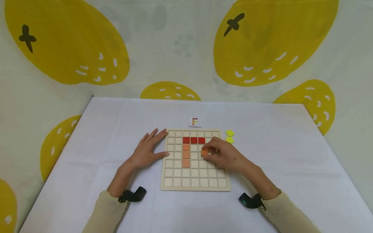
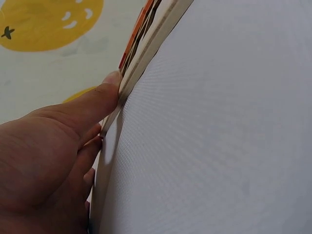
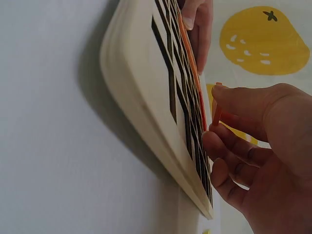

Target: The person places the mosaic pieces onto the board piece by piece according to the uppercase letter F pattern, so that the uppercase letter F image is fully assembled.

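Note:
A wooden grid board (image 1: 177,182) lies on the table. Its upper part holds a row of red square tiles (image 1: 193,140), with a column of orange tiles (image 1: 186,155) running down from the row's left end. My right hand (image 1: 225,153) pinches another orange tile (image 1: 205,152) between thumb and fingers, over the cells right of that column. In the right wrist view this tile (image 3: 217,105) is held on edge close to the board's face. My left hand (image 1: 148,152) rests at the board's left edge, fingers spread, the thumb (image 2: 105,95) touching the rim.
Two yellow tiles (image 1: 230,133) lie just off the board's upper right corner. Behind the board is a small printed pattern card (image 1: 195,122). A white cloth covers the table (image 1: 116,123), and a curtain with yellow fruit (image 1: 175,38) hangs behind it.

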{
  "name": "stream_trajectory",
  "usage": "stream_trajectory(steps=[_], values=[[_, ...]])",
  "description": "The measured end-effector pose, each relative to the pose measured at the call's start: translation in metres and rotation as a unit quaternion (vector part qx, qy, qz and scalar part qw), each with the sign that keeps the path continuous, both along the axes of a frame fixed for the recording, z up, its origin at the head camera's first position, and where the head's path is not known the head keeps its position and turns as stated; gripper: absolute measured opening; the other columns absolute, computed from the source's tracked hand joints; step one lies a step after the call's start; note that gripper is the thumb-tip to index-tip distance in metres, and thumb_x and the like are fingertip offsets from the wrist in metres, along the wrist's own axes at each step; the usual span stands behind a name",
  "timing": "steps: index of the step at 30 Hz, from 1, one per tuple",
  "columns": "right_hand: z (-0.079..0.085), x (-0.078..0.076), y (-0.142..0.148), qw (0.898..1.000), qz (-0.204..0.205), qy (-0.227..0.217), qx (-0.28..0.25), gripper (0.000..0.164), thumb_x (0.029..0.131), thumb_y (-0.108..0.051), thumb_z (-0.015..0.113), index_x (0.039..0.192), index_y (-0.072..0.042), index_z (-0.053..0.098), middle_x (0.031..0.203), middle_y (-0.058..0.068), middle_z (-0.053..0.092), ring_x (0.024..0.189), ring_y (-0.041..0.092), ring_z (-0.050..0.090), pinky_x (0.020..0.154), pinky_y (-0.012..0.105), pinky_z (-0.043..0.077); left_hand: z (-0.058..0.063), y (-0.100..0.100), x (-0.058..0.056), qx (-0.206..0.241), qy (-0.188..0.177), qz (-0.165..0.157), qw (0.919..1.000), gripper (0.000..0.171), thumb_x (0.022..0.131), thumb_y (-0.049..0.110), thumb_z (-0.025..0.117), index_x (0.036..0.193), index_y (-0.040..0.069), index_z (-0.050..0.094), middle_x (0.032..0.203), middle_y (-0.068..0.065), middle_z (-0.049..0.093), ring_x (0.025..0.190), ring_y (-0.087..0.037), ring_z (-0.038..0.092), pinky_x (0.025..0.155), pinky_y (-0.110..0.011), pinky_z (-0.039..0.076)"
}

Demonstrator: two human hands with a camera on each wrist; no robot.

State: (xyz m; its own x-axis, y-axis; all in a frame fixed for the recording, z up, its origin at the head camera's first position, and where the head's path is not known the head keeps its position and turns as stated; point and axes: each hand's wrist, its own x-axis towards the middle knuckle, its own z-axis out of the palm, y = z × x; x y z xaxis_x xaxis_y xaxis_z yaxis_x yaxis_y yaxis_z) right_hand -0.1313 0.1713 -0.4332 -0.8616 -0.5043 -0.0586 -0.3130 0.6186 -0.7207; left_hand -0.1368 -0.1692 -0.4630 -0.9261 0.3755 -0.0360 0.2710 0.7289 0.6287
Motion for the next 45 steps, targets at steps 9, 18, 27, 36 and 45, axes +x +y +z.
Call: stream_trajectory(steps=[9, 18, 27, 36, 45], values=[[0.001, 0.007, -0.017, 0.999, 0.032, 0.003, 0.012, 0.026, 0.093, -0.025, 0.08, 0.117, -0.019, 0.073, 0.101, -0.002, 0.063, 0.092, 0.015, 0.058, 0.077, 0.021, 0.052, 0.001, 0.0, 0.0, 0.002, -0.006, -0.001, 1.0, 0.084, 0.093, 0.035, 0.078, 0.164, 0.019, 0.036, 0.173, -0.003, 0.032, 0.165, -0.034, 0.013, 0.134, -0.058, 0.003], [0.003, 0.015, -0.037, 0.997, 0.066, 0.01, 0.041, 0.025, 0.094, -0.027, 0.077, 0.119, -0.024, 0.073, 0.104, -0.013, 0.063, 0.095, 0.009, 0.058, 0.085, 0.025, 0.054, 0.0, 0.0, -0.001, -0.001, -0.007, 0.001, 1.0, 0.084, 0.093, 0.035, 0.078, 0.164, 0.02, 0.035, 0.173, -0.002, 0.031, 0.165, -0.033, 0.012, 0.134, -0.058, 0.002], [0.002, 0.024, -0.049, 0.993, 0.103, 0.008, 0.048, 0.026, 0.094, -0.032, 0.078, 0.12, -0.027, 0.074, 0.108, -0.019, 0.062, 0.095, 0.005, 0.06, 0.087, 0.023, 0.055, 0.0, 0.0, -0.002, -0.002, -0.008, 0.0, 1.0, 0.083, 0.094, 0.036, 0.077, 0.164, 0.021, 0.035, 0.173, -0.001, 0.031, 0.165, -0.032, 0.011, 0.134, -0.058, 0.002], [0.001, 0.031, -0.057, 0.992, 0.108, 0.02, 0.07, 0.027, 0.094, -0.035, 0.078, 0.119, -0.027, 0.075, 0.112, -0.019, 0.063, 0.1, 0.003, 0.06, 0.092, 0.024, 0.056, 0.0, 0.0, -0.002, -0.005, -0.006, 0.0, 1.0, 0.084, 0.094, 0.035, 0.077, 0.164, 0.02, 0.035, 0.173, -0.001, 0.031, 0.165, -0.032, 0.012, 0.134, -0.058, 0.003], [-0.002, 0.036, -0.059, 0.988, 0.122, 0.051, 0.08, 0.022, 0.093, -0.035, 0.079, 0.114, -0.03, 0.074, 0.106, -0.019, 0.06, 0.093, 0.003, 0.057, 0.084, 0.021, 0.053, 0.0, 0.001, -0.001, -0.006, -0.009, 0.002, 0.9999, 0.083, 0.094, 0.036, 0.077, 0.164, 0.02, 0.035, 0.173, -0.001, 0.031, 0.165, -0.032, 0.012, 0.134, -0.057, 0.003]])
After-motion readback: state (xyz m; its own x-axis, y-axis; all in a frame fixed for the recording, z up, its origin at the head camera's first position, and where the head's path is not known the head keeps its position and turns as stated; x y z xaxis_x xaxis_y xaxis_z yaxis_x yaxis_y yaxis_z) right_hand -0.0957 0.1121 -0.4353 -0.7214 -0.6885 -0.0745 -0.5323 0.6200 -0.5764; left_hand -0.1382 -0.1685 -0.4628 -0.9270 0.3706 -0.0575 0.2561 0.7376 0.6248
